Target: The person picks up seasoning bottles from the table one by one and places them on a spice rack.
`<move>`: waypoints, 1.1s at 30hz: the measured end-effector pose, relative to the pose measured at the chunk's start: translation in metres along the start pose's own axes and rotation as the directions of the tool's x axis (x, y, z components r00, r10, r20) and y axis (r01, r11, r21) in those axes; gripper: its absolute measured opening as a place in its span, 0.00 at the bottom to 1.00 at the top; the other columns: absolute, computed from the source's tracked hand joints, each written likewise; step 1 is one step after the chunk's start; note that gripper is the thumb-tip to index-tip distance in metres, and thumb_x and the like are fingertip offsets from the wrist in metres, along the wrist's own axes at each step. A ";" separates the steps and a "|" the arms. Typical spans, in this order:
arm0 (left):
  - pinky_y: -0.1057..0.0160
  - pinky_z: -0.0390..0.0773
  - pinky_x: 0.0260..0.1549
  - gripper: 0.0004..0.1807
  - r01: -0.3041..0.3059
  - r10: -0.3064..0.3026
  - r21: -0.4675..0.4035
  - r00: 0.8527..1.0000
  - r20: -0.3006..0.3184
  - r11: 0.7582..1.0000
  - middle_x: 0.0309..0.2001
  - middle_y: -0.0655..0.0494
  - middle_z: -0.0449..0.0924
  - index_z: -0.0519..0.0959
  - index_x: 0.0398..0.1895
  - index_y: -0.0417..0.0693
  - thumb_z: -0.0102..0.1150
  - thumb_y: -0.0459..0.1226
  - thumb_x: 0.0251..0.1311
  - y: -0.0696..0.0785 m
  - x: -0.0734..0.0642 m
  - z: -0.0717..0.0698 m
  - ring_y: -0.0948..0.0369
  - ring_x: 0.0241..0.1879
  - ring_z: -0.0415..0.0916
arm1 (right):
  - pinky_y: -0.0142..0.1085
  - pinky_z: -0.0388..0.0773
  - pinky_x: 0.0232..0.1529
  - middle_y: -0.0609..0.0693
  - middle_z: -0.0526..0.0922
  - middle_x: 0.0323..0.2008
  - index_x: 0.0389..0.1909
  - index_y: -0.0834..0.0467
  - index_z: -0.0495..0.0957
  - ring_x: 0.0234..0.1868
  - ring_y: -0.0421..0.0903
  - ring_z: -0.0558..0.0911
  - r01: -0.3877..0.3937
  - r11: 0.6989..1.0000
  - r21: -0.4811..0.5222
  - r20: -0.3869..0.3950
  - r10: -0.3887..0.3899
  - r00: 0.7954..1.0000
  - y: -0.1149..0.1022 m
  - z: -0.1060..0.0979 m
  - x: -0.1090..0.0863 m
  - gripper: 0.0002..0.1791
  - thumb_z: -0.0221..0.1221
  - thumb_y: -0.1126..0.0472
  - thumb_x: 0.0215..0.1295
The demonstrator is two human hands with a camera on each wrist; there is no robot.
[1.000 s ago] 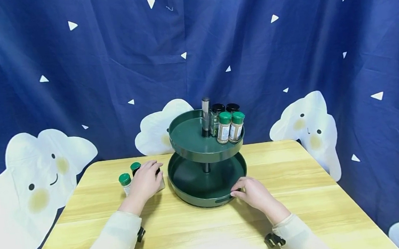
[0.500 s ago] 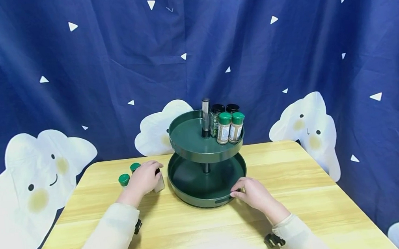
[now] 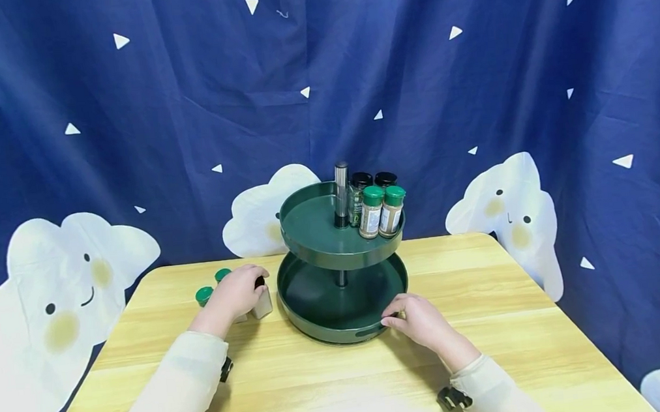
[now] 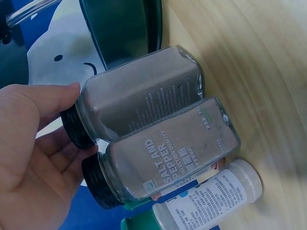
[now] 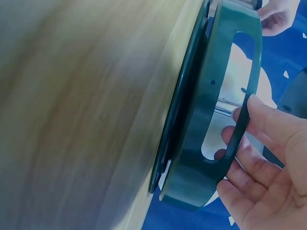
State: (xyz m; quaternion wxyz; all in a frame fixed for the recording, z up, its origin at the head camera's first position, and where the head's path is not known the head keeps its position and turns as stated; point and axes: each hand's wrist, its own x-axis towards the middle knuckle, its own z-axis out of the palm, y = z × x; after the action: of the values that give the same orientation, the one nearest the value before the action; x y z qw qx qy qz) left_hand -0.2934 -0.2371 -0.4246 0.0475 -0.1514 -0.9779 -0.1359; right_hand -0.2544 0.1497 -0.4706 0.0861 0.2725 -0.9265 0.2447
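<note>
In the left wrist view, my left hand [image 4: 36, 148] pinches the black cap of a square glass spice jar [image 4: 144, 96] filled with grey-brown powder. A matching jar [image 4: 172, 151], labelled salt and pepper, stands against it, and a green-capped shaker [image 4: 206, 201] is beside that one. All are on the table, left of a dark green two-tier turntable rack [image 3: 317, 328]. My right hand [image 3: 419, 319] grips the front rim of its lower tray; in the right wrist view, fingers [image 5: 249, 163] curl through the handle slot. In the head view, my left hand partly hides the jars.
The upper tray [image 3: 308, 231] bears two green-capped shakers [image 3: 370, 214] and two black-capped jars [image 3: 356, 204] on its right side, by a metal centre post [image 3: 341, 192]. Two green caps [image 3: 203, 295] show left of my left hand. A blue patterned curtain [image 3: 305, 51] hangs behind the wooden table [image 3: 493, 322].
My left hand has shifted slightly left, uncovering more of the grey-brown jar near the rack. The right hand stays on the lower tray's rim, and the rack has not moved.
</note>
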 end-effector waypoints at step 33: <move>0.48 0.81 0.49 0.15 -0.032 0.031 0.055 0.999 0.014 0.998 0.50 0.44 0.81 0.81 0.53 0.41 0.63 0.37 0.67 0.021 -0.020 -0.008 0.47 0.49 0.80 | 0.41 0.82 0.44 0.41 0.84 0.32 0.32 0.53 0.89 0.38 0.45 0.84 0.021 1.000 0.013 -0.022 -0.020 1.000 -0.001 -0.001 -0.001 0.02 0.71 0.59 0.59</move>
State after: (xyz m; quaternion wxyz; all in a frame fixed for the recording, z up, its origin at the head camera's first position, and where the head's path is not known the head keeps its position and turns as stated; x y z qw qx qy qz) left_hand -0.2674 -0.2257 -0.4142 0.0475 -0.1663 -0.9791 -0.1069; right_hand -0.2531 0.1501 -0.4694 0.0969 0.2798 -0.9211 0.2529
